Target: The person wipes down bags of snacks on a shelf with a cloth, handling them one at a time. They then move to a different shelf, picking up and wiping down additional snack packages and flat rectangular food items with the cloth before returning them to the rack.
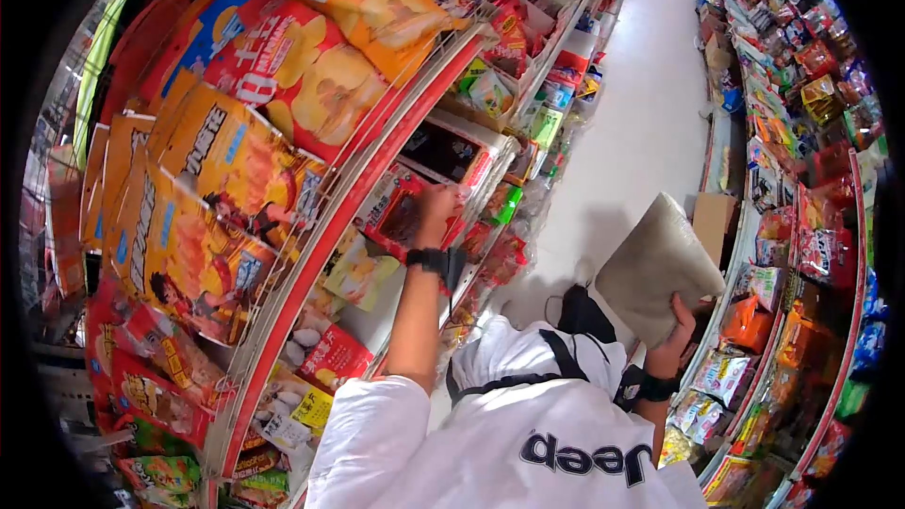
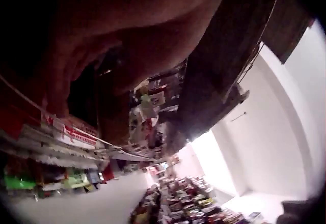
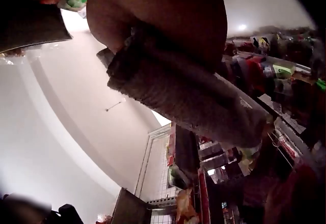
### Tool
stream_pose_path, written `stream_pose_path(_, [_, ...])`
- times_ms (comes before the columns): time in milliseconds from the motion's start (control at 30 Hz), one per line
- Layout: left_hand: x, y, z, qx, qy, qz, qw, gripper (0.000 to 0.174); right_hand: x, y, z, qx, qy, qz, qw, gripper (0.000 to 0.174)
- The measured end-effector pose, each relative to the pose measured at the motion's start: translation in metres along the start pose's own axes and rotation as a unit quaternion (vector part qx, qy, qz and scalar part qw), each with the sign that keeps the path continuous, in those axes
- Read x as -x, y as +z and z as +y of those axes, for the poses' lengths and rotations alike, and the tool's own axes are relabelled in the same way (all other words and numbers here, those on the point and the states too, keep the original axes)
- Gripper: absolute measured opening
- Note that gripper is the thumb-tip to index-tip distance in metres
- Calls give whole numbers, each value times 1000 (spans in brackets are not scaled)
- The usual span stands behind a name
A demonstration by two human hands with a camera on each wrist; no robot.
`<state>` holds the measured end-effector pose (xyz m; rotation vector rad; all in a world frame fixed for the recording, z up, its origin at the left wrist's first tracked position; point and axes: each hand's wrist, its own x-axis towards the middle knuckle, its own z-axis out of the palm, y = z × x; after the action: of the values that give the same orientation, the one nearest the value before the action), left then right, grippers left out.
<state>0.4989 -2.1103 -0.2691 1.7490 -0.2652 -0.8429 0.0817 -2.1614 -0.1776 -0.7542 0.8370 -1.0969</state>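
Left hand: the left hand [image 1: 437,211] lies on a red packet [image 1: 388,211] on the shelf; its fingers are bent in the left wrist view, but I cannot tell whether they pinch the packet or only rest on it.
Red packet: on the left-hand shelf, below the red rail [image 1: 438,80]; its long axis slants from upper left to lower right in the head view, its lower right part under the hand.
Right hand: the right hand [image 1: 671,328] pinches a grey cloth [image 1: 652,264], the thumb laid over its near lower edge.
Grey cloth: held over the aisle, well apart from the left hand; in the head view it spreads as a near-square diamond, one corner pointing up the aisle and the opposite one down toward the person, the slightly longer diagonal between them. Seen edge-on in the right wrist view, it is a thick band whose long axis runs from upper left to lower right.
Wrists: a black band [image 1: 429,260] on the left one, a similar band on the right.
Beside the red packet: a dark packet [image 1: 443,153] in a white box just above, a pale yellow-green packet [image 1: 366,273] below.
Above the rail: yellow bags [image 1: 203,203], a red bag of crisps [image 1: 297,71] and an orange bag [image 1: 363,0].
Body: a white shirt [image 1: 405,443].
Farther out: pale floor [image 1: 650,85], then shelves of packets on the right, among them an orange bag [image 1: 745,325].
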Motion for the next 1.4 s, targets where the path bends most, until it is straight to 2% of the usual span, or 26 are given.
stream_pose_path(67, [-16,10,21,-137,-83,59,985,31,-8,13,-7,-68,28,19,997,39])
stream_pose_path(133, [-32,9,28,-241,-42,83,966,42,-20,18,-11,-111,48,31,992,41])
stream_pose_path(200, [-40,12,39,-362,2,109,926,50,-35,11,-8,-126,63,37,989,42])
stream_pose_path(233, [-46,14,37,-405,1,122,906,50,-46,4,-7,-95,70,33,993,42])
stream_pose_path(300, [-60,18,35,-485,1,154,861,50,-77,-9,-3,-129,94,18,987,41])
stream_pose_path(333, [-66,18,37,-476,-44,125,869,52,-93,-11,-3,-150,107,12,983,41])
stream_pose_path(433, [-68,29,41,-523,-76,181,830,55,-133,2,-12,-132,75,12,988,39])
stream_pose_path(533, [-72,33,36,-505,-135,163,837,55,-164,6,-23,14,69,-29,997,36])
stream_pose_path(567, [-86,29,19,-469,-156,169,853,55,-175,15,-30,-15,99,-16,995,36])
stream_pose_path(633, [-83,38,27,-438,-174,185,862,55,-200,37,-41,-71,153,7,986,34])
stream_pose_path(667, [-80,44,34,-420,-182,195,867,55,-214,33,-40,-86,173,-11,981,34])
stream_pose_path(700, [-78,50,43,-453,-165,195,854,60,-231,27,-35,-101,191,-31,976,34])
stream_pose_path(800, [-73,78,64,-464,-267,275,799,75,-268,34,-40,-91,213,-54,971,35])
stream_pose_path(833, [-86,74,47,-467,-279,283,790,89,-280,38,-42,-72,214,-56,973,36])
stream_pose_path(933, [-95,82,23,-506,-242,382,734,95,-311,46,-47,-67,215,-84,971,37])
stream_pose_path(967, [-81,95,52,-421,-282,447,737,83,-317,47,-50,-76,216,-92,969,38])
stream_pose_path(1067, [-81,79,43,-304,-215,332,867,65,-324,54,-69,-88,252,-149,952,40])
stream_pose_path(1100, [-84,80,40,-220,-210,378,874,47,-325,58,-73,-93,247,-168,950,41])
stream_pose_path(1167, [-91,68,28,-183,-126,381,898,44,-324,60,-76,-99,239,-205,944,42])
stream_pose_path(1200, [-95,60,14,-163,-87,379,907,42,-322,56,-76,-96,242,-195,945,42])
stream_pose_path(1233, [-116,44,-10,77,-78,411,905,42,-322,53,-75,-93,244,-187,947,43])
stream_pose_path(1267, [-73,67,47,171,-41,395,902,38,-321,51,-75,-90,245,-177,949,44])
stream_pose_path(1333, [-59,56,51,263,-63,322,907,27,-323,45,-65,-78,206,-156,963,44])
stream_pose_path(1400, [5,89,116,381,-39,195,903,16,-316,39,-62,-83,208,-148,963,44])
